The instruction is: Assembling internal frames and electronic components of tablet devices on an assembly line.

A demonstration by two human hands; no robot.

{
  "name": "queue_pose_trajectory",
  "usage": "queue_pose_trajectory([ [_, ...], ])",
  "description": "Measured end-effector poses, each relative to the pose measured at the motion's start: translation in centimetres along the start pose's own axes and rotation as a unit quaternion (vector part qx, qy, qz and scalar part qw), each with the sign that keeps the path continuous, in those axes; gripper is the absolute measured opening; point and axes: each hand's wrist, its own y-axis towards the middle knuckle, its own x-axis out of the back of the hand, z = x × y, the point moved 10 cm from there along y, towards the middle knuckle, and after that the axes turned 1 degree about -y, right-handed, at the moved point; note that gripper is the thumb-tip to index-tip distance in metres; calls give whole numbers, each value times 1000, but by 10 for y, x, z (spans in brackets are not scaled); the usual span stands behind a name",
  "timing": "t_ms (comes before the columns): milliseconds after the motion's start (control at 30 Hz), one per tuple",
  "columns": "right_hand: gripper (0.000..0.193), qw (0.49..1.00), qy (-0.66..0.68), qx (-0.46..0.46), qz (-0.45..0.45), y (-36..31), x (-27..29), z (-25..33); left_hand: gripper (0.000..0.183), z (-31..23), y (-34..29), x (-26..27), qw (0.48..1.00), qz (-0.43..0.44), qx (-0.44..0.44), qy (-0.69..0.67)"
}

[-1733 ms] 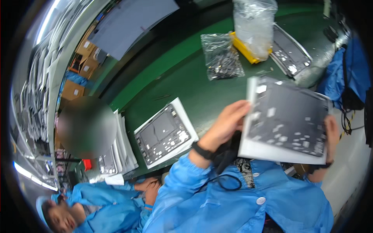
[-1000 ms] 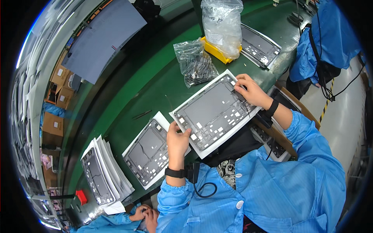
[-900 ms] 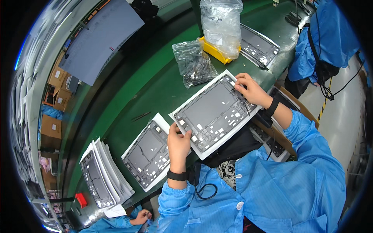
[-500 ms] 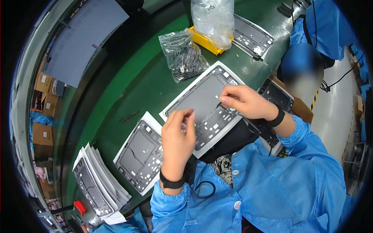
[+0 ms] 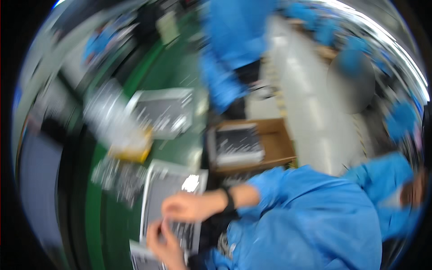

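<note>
Motion blurs the whole view. A grey tablet housing (image 5: pixel 158 189) with small white patches lies on a white sheet on the green bench. Over its near part, my right hand (image 5: pixel 191 207) comes in from the right, its fingers drawn together in a pinch. My left hand (image 5: pixel 165 243) is just below, thumb and forefinger curled up to the right fingertips. The two hands touch or almost touch. Whatever is between the fingers is too small and smeared to make out. Another housing (image 5: pixel 145 258) shows partly at the lower edge, beside my left hand.
Beyond the housing sit a yellow tray (image 5: pixel 143 147), a clear plastic bag (image 5: pixel 110 112) and a bag of dark small parts (image 5: pixel 123 177). A further housing (image 5: pixel 164 111) lies farther off. An open cardboard box (image 5: pixel 275 140) holds another housing (image 5: pixel 238 143). People in blue (image 5: pixel 238 36) are nearby.
My view has swung to the right, bringing in the cardboard box and aisle. My hands, apart before, have come together at the fingertips. A dark thin piece in my right fingers no longer shows clearly.
</note>
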Motion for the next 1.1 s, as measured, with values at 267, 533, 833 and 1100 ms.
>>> queue_pose_trajectory([
  [267, 29, 984, -79, -75, -144, -46, 40, 3, 35, -52, -3, -47, 998, 32, -35, 29],
  [533, 30, 975, -115, -81, -174, -83, 58, 7, 34, -74, -20, -71, 992, 88, -82, -36],
  [833, 23, 995, -87, -19, -51, -54, 3, 19, 37, -14, -32, -27, 998, 52, 38, -7],
  [1100, 14, 981, 148, -118, -40, -69, 14, 24, 19, -16, -33, -49, 964, 86, 108, -226],
])
